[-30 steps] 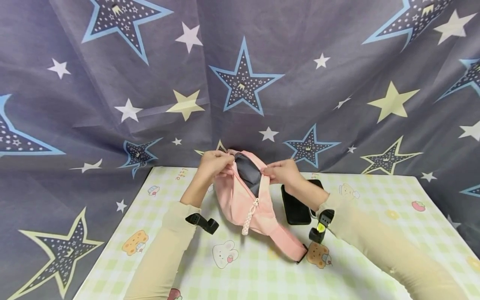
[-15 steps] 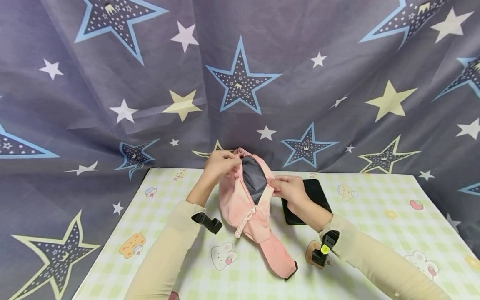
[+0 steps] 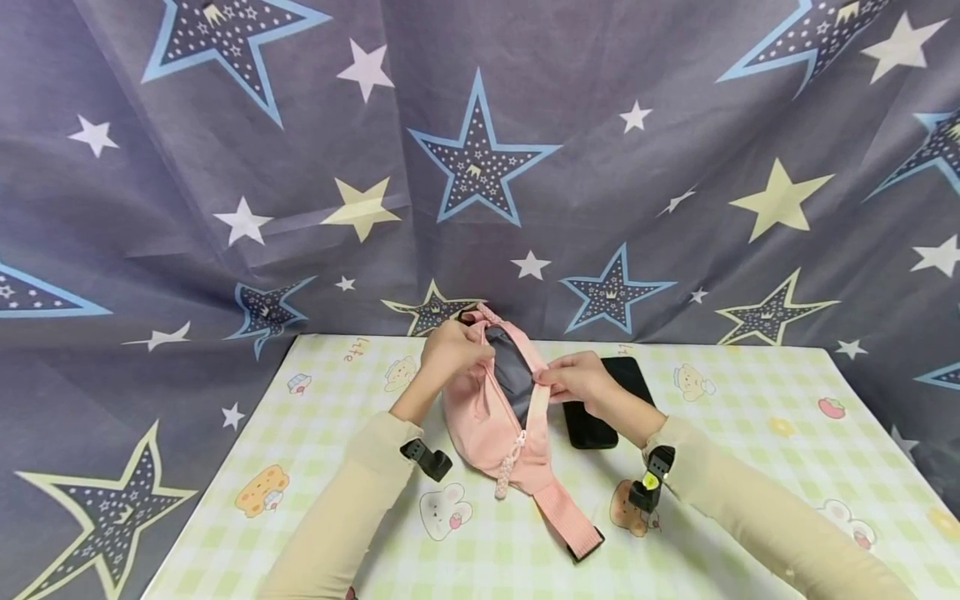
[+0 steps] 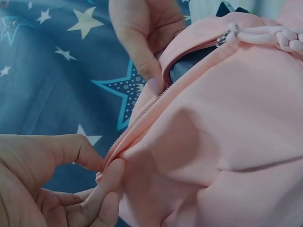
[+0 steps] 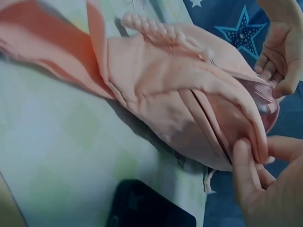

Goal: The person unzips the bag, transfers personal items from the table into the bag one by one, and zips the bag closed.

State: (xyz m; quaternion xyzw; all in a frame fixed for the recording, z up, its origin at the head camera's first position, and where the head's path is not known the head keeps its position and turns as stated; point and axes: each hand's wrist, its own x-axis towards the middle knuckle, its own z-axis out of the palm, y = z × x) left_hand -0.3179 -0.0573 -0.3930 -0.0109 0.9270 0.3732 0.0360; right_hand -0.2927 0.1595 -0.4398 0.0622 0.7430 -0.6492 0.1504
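Note:
A pink waist bag (image 3: 480, 429) stands on the table with its zipped mouth spread and its dark grey lining (image 3: 512, 371) showing. My left hand (image 3: 452, 354) pinches the left edge of the mouth near its far end. In the left wrist view, its thumb and fingers grip the fabric beside the zipper teeth (image 4: 147, 108). Across the gap, my right hand (image 3: 579, 382) pinches the opposite edge, thumb over fingers in the right wrist view. A braided pull cord (image 3: 510, 467) hangs from the zipper slider at the near end. What lies deep inside the bag is hidden.
A black, flat, phone-like object (image 3: 592, 425) lies right of the bag, partly under my right forearm. The bag's wide strap (image 3: 570, 521) with a black buckle end stretches toward me. A star-patterned curtain (image 3: 480, 258) hangs behind the checked tabletop (image 3: 735, 500).
Both hands have shifted slightly right and nearer with the bag, still holding its mouth apart. The strap end swung down and left, then settled a little to the right.

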